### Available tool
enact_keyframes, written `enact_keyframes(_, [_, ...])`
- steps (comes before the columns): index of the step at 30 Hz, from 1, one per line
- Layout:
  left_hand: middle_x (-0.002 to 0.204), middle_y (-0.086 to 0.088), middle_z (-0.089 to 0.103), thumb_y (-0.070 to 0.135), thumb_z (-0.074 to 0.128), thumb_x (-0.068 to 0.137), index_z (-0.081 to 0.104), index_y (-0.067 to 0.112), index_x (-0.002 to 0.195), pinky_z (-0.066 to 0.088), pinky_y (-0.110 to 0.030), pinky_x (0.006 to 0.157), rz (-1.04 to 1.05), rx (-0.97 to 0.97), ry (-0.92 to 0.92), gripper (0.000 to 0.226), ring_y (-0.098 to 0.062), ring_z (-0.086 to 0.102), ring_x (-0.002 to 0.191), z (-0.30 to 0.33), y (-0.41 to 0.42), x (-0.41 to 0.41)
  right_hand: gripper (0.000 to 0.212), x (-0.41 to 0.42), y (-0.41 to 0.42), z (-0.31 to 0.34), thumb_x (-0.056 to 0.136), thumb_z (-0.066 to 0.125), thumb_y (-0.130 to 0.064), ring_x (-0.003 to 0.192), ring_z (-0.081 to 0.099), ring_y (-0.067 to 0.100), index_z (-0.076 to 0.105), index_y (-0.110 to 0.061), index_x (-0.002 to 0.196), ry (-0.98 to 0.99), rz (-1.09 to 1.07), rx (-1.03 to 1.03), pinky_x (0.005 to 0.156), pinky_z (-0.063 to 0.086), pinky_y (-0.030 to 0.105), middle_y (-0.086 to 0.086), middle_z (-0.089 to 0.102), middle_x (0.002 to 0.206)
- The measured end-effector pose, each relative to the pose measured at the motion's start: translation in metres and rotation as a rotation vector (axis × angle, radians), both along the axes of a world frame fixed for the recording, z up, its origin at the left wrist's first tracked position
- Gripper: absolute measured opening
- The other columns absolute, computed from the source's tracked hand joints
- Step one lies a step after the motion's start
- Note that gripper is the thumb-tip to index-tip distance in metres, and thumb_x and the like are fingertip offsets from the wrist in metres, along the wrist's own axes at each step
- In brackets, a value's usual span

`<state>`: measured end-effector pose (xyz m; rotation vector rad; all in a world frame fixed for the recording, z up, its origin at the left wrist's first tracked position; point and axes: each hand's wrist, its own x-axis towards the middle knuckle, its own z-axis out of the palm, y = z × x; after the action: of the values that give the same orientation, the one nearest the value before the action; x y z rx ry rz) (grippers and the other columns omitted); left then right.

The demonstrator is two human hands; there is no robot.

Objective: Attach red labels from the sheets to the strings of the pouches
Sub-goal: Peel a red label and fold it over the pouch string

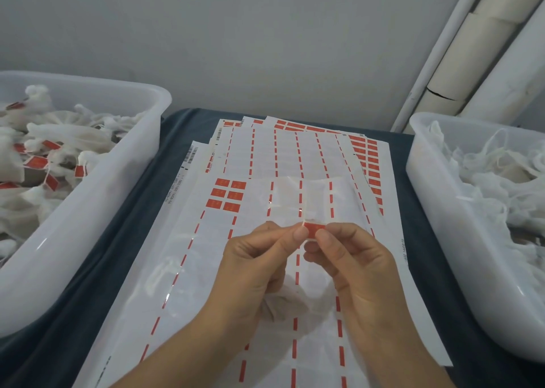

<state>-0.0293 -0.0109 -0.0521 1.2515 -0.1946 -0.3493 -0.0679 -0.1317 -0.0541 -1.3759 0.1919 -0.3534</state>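
Note:
Both hands meet over the label sheets in the middle. My left hand (259, 258) and my right hand (351, 258) pinch a small red label (314, 228) between thumbs and forefingers. A white pouch (280, 305) hangs below the hands, partly hidden by them; its string is too thin to make out. The top label sheet (206, 269) is mostly peeled, with several red labels (228, 194) left at its upper left.
A white tub (124, 163) on the left holds pouches with red labels on them. Another white tub (436, 210) on the right holds unlabelled pouches. More sheets (295, 143) fan out behind, on a dark blue cloth (118, 255). White pipes stand at the back right.

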Motion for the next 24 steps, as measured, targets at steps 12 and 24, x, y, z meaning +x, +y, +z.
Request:
enact_keyframes(12, [0.049, 0.011, 0.046, 0.045, 0.067, 0.057, 0.076, 0.025, 0.065, 0.033, -0.013, 0.041, 0.038, 0.005, -0.067, 0.023, -0.004, 0.037, 0.041, -0.006, -0.001, -0.002, 0.01, -0.002, 0.001, -0.002, 0.063, 0.065, -0.025, 0.066, 0.069, 0.016, 0.071, -0.019, 0.069, -0.056, -0.025, -0.037, 0.061, 0.054, 0.016, -0.004, 0.072, 0.072])
enact_keyframes(24, [0.057, -0.001, 0.054, 0.023, 0.055, 0.091, 0.065, 0.019, 0.079, 0.026, -0.016, 0.037, 0.345, 0.027, 0.103, 0.016, -0.007, 0.032, 0.038, 0.009, 0.004, 0.017, 0.043, 0.002, 0.0, -0.003, 0.079, 0.064, -0.036, 0.097, 0.065, 0.005, 0.041, -0.04, 0.115, -0.089, -0.094, -0.14, 0.069, 0.051, 0.011, -0.025, 0.063, 0.107])
